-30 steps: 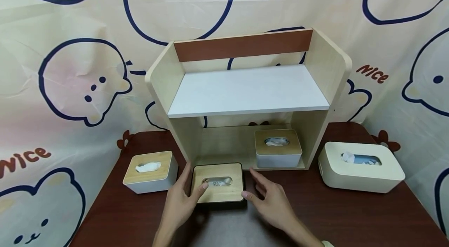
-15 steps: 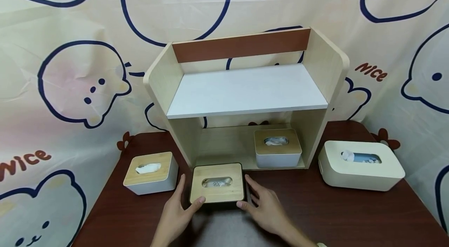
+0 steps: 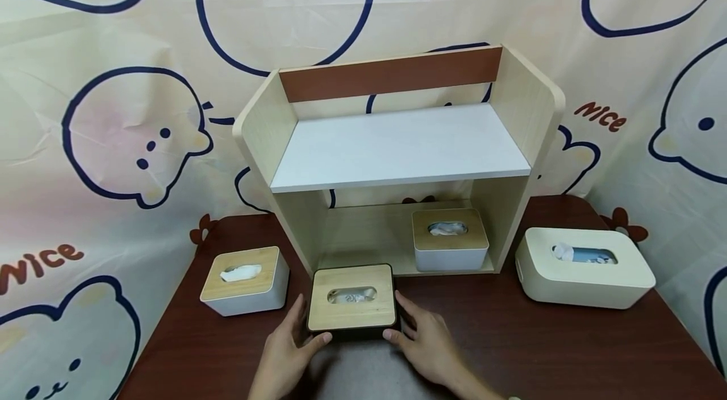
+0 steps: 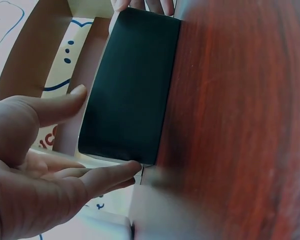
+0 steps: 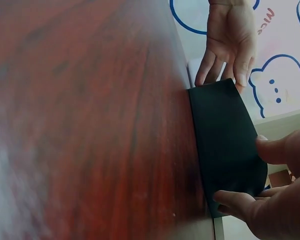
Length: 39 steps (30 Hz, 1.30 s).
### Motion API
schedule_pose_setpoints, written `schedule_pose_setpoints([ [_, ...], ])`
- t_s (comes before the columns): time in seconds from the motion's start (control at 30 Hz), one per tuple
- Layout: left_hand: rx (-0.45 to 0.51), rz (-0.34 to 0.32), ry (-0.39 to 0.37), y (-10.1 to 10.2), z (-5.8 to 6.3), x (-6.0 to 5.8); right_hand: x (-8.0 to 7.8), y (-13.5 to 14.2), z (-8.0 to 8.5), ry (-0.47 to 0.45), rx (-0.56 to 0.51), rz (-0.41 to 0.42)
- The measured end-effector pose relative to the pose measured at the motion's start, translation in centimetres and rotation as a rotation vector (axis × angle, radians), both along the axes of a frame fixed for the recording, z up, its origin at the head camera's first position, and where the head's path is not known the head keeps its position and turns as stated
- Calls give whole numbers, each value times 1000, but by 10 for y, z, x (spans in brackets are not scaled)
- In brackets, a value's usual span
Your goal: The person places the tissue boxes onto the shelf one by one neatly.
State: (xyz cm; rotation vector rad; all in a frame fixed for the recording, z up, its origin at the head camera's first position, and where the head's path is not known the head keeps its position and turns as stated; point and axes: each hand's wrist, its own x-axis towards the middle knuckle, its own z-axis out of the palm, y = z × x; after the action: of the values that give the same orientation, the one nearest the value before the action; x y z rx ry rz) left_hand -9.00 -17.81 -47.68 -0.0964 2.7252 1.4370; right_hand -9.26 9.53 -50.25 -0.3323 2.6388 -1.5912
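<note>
A black tissue box point(image 3: 351, 317) with a light wooden lid and an oval slot lies on the dark red table, right at the front of the shelf unit. My left hand point(image 3: 286, 349) is at its left side, fingers extended along the side and thumb near the front edge. At the opposite side is my right hand point(image 3: 426, 346), fingertips against the box and thumb at its near corner. In the left wrist view, the plain black front of the box point(image 4: 132, 85) faces the camera. From the right wrist, both hands show at the two ends of the box point(image 5: 225, 135).
The wooden shelf unit point(image 3: 400, 144) has a white upper board. A white tissue box with a wooden lid point(image 3: 451, 242) stands in its lower bay, at the right. Another such box point(image 3: 247, 283) sits left on the table point(image 3: 539, 349), and a larger cream tissue box point(image 3: 585, 270) sits right.
Both hands have slid back toward me along the sides of the black tissue box. The box has shifted only slightly; the other boxes stay put.
</note>
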Motion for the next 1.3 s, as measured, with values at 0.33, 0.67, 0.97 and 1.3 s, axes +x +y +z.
schedule_pose_setpoints([
  [0.33,-78,43,29,-1,-3,1,-1,-4,-4,-38,-112,-15],
  [0.67,7,97,56,6,-5,4,-1,-7,-1,-20,-5,-107],
  [0.97,77,168,91,14,-1,6,1,-8,7,29,-58,-163],
  [1.3,128,193,157,20,0,-3,-9,-9,10,82,-167,-161],
])
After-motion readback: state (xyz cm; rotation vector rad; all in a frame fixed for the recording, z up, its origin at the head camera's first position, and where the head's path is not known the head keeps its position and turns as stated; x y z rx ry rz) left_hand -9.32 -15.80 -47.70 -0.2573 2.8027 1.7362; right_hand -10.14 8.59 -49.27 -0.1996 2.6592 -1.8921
